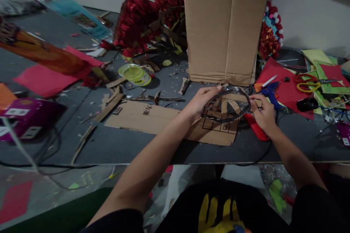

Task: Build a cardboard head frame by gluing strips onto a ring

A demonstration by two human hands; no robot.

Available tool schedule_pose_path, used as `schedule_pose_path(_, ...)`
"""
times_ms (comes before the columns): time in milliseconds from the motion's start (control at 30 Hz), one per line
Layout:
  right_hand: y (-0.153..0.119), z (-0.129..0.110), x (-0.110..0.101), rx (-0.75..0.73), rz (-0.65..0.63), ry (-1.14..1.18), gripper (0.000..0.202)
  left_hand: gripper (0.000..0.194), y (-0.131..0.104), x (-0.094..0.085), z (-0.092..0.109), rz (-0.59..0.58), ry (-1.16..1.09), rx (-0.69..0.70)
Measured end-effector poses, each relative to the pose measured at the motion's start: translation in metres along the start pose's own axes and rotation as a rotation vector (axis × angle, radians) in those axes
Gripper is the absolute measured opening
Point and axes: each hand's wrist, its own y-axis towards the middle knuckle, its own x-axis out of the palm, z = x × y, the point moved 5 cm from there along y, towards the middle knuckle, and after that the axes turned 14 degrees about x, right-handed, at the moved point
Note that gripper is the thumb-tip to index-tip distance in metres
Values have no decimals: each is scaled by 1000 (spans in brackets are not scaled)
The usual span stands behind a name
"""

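Between my two hands is a dark-edged cardboard ring frame (229, 119) with lighter strips inside it. My left hand (201, 102) is closed on its left rim, and my right hand (263, 112) pinches its right edge. Below the frame lies a flat printed cardboard piece (161, 118), partly covered by my left forearm. A red tool or handle (256, 127) lies beside my right hand, partly hidden by it; its kind is unclear.
A tall cardboard panel (210, 25) stands behind my hands. Scissors (308, 83) lie at right among red and green paper. A yellow-green tub (135, 74), cardboard scraps, a purple power strip (32, 118) and red tinsel shapes (139, 22) stand leftward.
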Motion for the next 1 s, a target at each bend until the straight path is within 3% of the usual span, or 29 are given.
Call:
schedule_pose_path(200, 2, 0, -1, -19, 11, -32, 19, 43, -2, 2, 6, 50, 13, -16)
schedule_pose_path(367, 2, -1, 0, -2, 3, 9, 15, 37, -1, 0, 6, 44, 84, 43)
schedule_pose_path(467, 1, 0, 0, 62, -14, 129, 16, 35, 1, -3, 10, 50, 120, 154)
schedule_pose_path(633, 6, 2, -6, 150, 38, 301, 14, 35, 6, -23, 21, 299, 230, 383)
schedule_pose_path(767, 12, 8, -2, 240, -56, 351, 15, 36, 10, -37, 20, 443, 206, 446)
schedule_pose_path(867, 12, 12, 3, 292, -129, 278, 19, 37, 14, -43, 18, 506, 132, 481)
schedule_pose_path(1000, 10, 10, 7, 233, -230, -64, 34, 39, 17, -42, 14, 463, 45, 519)
